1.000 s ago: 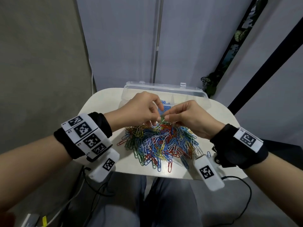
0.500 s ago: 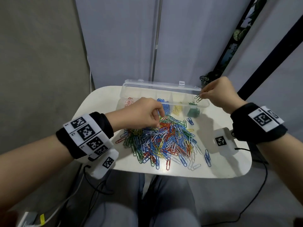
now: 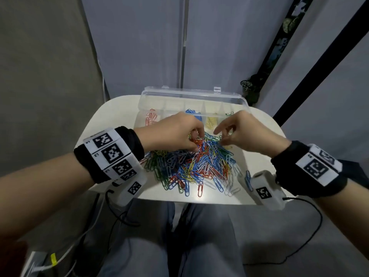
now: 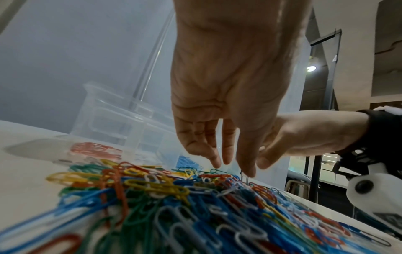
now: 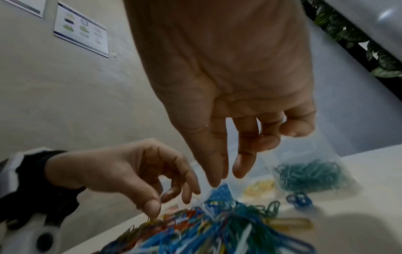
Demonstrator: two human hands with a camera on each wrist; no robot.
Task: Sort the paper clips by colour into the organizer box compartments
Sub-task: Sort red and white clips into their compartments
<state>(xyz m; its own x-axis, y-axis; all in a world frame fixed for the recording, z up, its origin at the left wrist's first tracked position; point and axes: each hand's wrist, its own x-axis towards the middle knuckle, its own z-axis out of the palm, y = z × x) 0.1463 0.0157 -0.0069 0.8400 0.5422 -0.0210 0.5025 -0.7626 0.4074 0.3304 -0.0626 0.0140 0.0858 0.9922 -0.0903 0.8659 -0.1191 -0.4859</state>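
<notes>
A heap of mixed paper clips (image 3: 195,166) in red, blue, green, yellow and white covers the middle of the small white table (image 3: 111,120). Behind it stands the clear organizer box (image 3: 191,96), lid raised, holding red clips (image 3: 151,116), blue clips (image 3: 192,112), yellow clips (image 3: 211,121) and green clips (image 3: 229,113) in separate compartments. My left hand (image 3: 194,139) hangs over the heap's far side with thumb and fingers apart; the thumb tip touches a clip in the left wrist view. My right hand (image 3: 219,136) hovers beside it, fingers spread and holding nothing.
A few blue clips (image 3: 248,176) lie apart near the table's right front. A white camera unit hangs under each wrist, and cables trail off the table edge toward the floor. My knees sit just below the front edge. A wall and a curtain stand close behind the box.
My right hand has come back from the box's right end, where it held a clip over the green compartment, to the heap, now empty. The left hand stayed at the heap.
</notes>
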